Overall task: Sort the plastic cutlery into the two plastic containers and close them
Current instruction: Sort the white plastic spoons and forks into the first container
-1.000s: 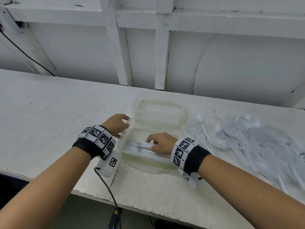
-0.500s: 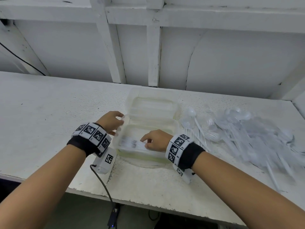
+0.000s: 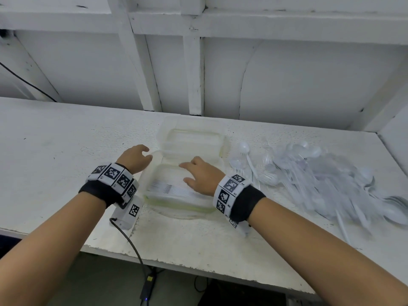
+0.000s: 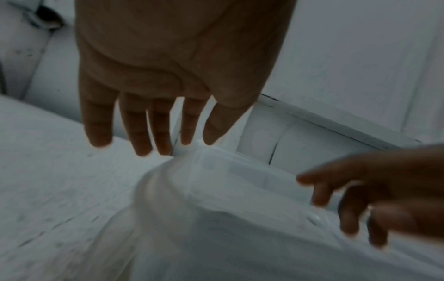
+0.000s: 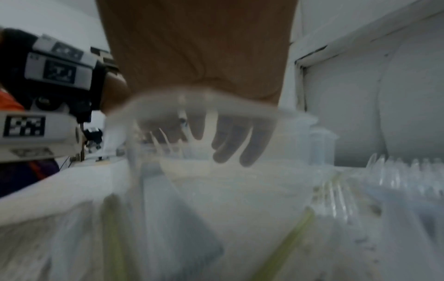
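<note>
A clear hinged container (image 3: 152, 173) stands open on the white table, its lid (image 3: 192, 140) laid back toward the wall. A row of clear plastic forks (image 3: 170, 189) lies in its base. My right hand (image 3: 189, 171) hovers over the base with fingers spread and holds nothing; in the right wrist view its fingers (image 5: 228, 136) show through the clear wall. My left hand (image 3: 141, 154) is beside the container's left rim, and in the left wrist view its fingers (image 4: 144, 129) are straight and empty above the container's corner (image 4: 216, 171). A loose pile of clear cutlery (image 3: 320, 177) lies to the right.
A white framed wall (image 3: 194, 74) rises right behind the table. A side wall (image 3: 395, 138) bounds the table on the right. A black cable (image 3: 132, 246) hangs over the table's chipped front edge (image 3: 198, 270) below my left wrist.
My right hand has let go of the forks, which now lie in the base, and has moved back toward the hinge with fingers spread. My left hand's fingers have loosened beside the rim.
</note>
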A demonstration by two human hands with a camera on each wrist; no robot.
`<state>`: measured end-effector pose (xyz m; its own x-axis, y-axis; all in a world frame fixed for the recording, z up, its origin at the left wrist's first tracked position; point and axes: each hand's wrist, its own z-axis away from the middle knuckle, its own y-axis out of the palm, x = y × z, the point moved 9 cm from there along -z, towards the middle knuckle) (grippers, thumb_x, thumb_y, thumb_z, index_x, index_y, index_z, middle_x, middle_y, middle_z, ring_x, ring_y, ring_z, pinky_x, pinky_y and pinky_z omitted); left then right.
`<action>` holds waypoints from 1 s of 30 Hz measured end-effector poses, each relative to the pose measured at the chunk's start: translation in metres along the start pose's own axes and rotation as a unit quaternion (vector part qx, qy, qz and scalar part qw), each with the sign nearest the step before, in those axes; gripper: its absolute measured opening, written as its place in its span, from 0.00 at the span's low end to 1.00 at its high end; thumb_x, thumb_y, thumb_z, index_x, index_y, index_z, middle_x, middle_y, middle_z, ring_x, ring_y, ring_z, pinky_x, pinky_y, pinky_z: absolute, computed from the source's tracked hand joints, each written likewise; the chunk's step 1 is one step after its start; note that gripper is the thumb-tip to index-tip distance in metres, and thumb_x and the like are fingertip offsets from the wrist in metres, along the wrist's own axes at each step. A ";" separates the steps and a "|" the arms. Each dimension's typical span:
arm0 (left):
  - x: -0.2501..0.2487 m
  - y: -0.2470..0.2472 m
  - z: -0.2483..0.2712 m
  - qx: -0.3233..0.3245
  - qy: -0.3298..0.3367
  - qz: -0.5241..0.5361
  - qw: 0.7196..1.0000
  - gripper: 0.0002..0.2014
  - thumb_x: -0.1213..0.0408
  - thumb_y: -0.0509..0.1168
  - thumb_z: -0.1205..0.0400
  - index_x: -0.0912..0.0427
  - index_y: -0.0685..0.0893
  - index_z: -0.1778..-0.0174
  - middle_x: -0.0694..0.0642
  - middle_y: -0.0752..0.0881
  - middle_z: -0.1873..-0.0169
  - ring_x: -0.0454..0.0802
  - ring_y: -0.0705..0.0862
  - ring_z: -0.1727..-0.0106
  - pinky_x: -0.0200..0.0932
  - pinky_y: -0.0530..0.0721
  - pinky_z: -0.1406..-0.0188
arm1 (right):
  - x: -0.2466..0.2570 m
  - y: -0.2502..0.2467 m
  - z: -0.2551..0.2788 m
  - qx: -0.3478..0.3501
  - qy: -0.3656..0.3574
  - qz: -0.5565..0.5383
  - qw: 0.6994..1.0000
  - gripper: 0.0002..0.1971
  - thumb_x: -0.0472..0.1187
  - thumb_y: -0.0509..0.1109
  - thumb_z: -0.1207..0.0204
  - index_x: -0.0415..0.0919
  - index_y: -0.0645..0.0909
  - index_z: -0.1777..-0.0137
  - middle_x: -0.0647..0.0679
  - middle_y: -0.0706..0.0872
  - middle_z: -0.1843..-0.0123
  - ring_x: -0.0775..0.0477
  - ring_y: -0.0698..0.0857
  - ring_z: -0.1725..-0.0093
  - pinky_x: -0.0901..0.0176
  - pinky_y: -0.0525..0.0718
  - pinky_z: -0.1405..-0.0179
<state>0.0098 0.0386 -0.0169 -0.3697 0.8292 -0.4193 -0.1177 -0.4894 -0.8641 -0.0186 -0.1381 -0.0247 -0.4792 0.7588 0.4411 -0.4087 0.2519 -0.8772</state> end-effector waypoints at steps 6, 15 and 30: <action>-0.106 -0.017 0.058 -0.164 0.202 0.055 0.964 0.13 0.63 0.60 0.17 0.59 0.81 0.37 0.59 0.82 0.46 0.58 0.80 0.43 0.53 0.77 0.38 | -0.047 -0.067 0.080 -0.152 -0.001 -0.083 0.985 0.22 0.43 0.60 0.17 0.46 0.68 0.24 0.44 0.73 0.33 0.49 0.78 0.41 0.62 0.75 0.40; -0.254 0.140 0.124 0.092 0.315 0.053 0.943 0.14 0.66 0.56 0.16 0.60 0.81 0.36 0.59 0.81 0.40 0.51 0.80 0.45 0.36 0.73 0.48 | -0.182 -0.057 0.201 -0.169 0.213 -0.117 0.955 0.16 0.42 0.62 0.18 0.45 0.77 0.32 0.44 0.79 0.39 0.54 0.78 0.53 0.68 0.71 0.50; -0.243 0.171 0.047 0.064 0.114 -0.030 0.991 0.09 0.71 0.57 0.17 0.68 0.77 0.63 0.63 0.83 0.58 0.52 0.80 0.67 0.39 0.74 0.73 | -0.189 -0.044 0.191 -0.176 0.213 -0.174 0.945 0.14 0.41 0.60 0.17 0.42 0.81 0.36 0.47 0.85 0.41 0.53 0.81 0.49 0.65 0.76 0.47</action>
<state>0.0359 -0.2595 -0.0499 -0.1427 0.8901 -0.4329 -0.2537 -0.4556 -0.8533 -0.0586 -0.4077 -0.0336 0.0230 0.7471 0.6644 -0.1640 0.6583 -0.7346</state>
